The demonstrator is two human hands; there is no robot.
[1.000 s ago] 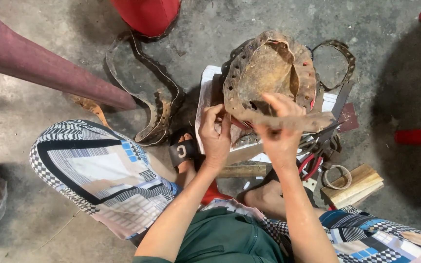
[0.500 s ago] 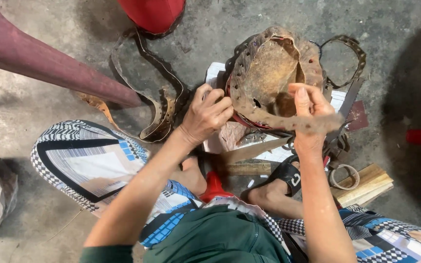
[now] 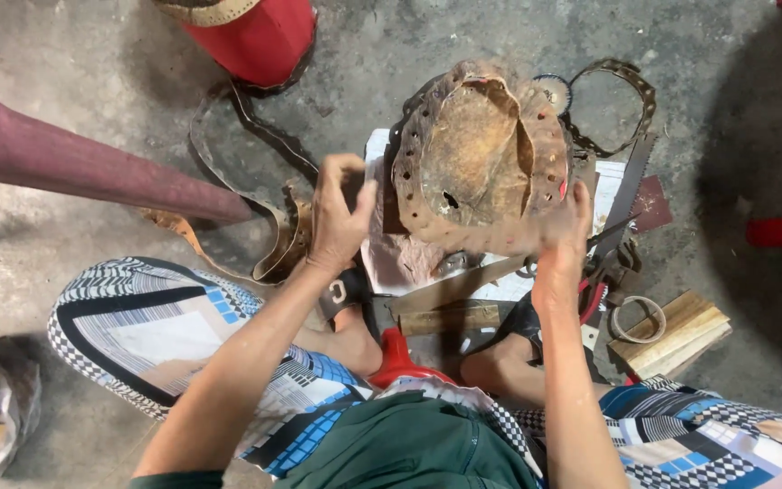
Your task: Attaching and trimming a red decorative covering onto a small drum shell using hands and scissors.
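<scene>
A round brown leather hide (image 3: 477, 154), with holes punched around its rim, is held upright over a white board (image 3: 382, 263) between my knees. My left hand (image 3: 337, 217) is curled at the hide's left rim, thumb and fingers pinched on a dark flap there. Below the hide's lower right rim, my right hand (image 3: 567, 226) looks blurred and grips that edge. A flat knife-like blade (image 3: 454, 288) lies on the board beneath the hide, above a short wooden block (image 3: 450, 319).
Leather straps (image 3: 264, 181) curl on the concrete floor to the left, beside a maroon pipe (image 3: 92, 172). A red cylinder (image 3: 246, 36) stands behind. At the right lie a saw blade (image 3: 626, 199), a perforated strap loop (image 3: 626, 91), wooden blocks (image 3: 672, 330) and a ring (image 3: 637, 319).
The hide has turned more upright and shifted left. My left hand moved from the hide's middle out to its left rim; my right hand dropped to the lower right rim.
</scene>
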